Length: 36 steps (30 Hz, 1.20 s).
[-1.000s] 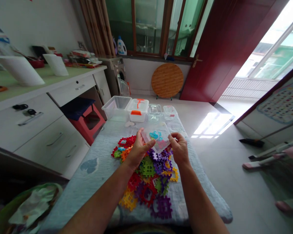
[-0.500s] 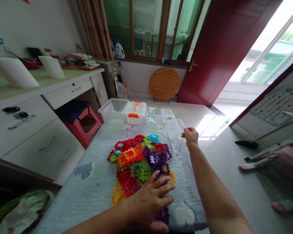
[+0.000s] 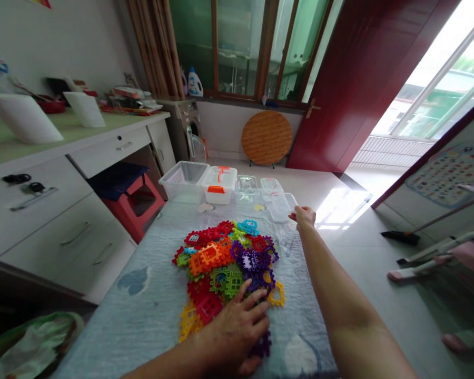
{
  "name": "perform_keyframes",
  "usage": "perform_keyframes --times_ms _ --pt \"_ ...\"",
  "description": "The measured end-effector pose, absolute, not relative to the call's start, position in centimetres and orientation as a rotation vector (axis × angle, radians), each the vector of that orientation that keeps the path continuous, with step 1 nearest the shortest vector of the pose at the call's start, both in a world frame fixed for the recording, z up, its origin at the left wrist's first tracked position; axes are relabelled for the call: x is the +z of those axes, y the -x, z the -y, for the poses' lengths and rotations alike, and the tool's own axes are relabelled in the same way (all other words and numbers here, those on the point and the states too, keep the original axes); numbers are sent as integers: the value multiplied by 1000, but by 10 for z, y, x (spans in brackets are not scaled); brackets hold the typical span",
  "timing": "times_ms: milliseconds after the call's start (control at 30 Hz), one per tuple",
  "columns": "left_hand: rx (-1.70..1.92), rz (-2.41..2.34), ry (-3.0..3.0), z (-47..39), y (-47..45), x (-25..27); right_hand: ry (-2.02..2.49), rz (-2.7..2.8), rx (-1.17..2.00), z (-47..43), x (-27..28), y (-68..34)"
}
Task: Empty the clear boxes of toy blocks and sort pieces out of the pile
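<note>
My left hand lies palm down on the near end of a heap of plastic building blocks. Its fingers are stretched out, and it grips nothing that I can see. The blocks are flat, toothed pieces in red, orange, green, purple, yellow and light blue. My right hand is closed on the near right edge of a translucent plastic box, beyond the heap at the table's right edge. Whether that box touches the cloth is hard to tell.
A wide clear bin, a lidded box with orange clips and small clear containers line the far edge of the cloth-covered table. Left stand a red stool and a white desk.
My right hand has shifted slightly left with the translucent box. My left hand has moved a little left and down over the blocks, its fingers now closer together.
</note>
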<state>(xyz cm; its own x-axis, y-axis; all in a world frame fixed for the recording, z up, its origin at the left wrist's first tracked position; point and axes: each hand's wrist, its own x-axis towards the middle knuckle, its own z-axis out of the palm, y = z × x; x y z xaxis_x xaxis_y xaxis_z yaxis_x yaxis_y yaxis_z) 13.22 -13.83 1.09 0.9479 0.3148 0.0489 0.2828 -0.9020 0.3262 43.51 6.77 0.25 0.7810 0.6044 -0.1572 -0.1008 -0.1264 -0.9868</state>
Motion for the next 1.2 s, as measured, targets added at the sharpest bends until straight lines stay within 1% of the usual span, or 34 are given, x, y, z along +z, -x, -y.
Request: perform_keyframes --times_ms 233,400,533,633,700,767,867,933,1033,1200 --pt "204 -586 -2769 134 -124 -2 1563 468 713 -73 5 -433" --pt "246 -690 -2746 127 -114 -3 1574 611 718 -45 -2 -422" --pt "282 -734 -2760 121 -105 -5 1604 859 795 2 -16 -399" --pt "368 -794 -2823 122 -97 -9 1706 1338 816 34 -24 -380" --pt "496 -926 -2860 125 -91 -11 1756 1631 788 48 -27 -369" --pt "653 -1180 -2824 129 -84 -14 1745 1817 771 55 -28 -360" --pt "800 -1616 -2595 129 -75 -22 1676 1981 744 57 -31 -346" --pt "825 -1748 -2425 125 -70 -28 1649 2021 726 56 -33 -336" --pt "837 -1719 -2267 116 -65 -36 1596 2015 723 56 -32 -323" --pt "853 -1442 -2251 104 -63 -32 1409 1993 785 58 -21 -308"
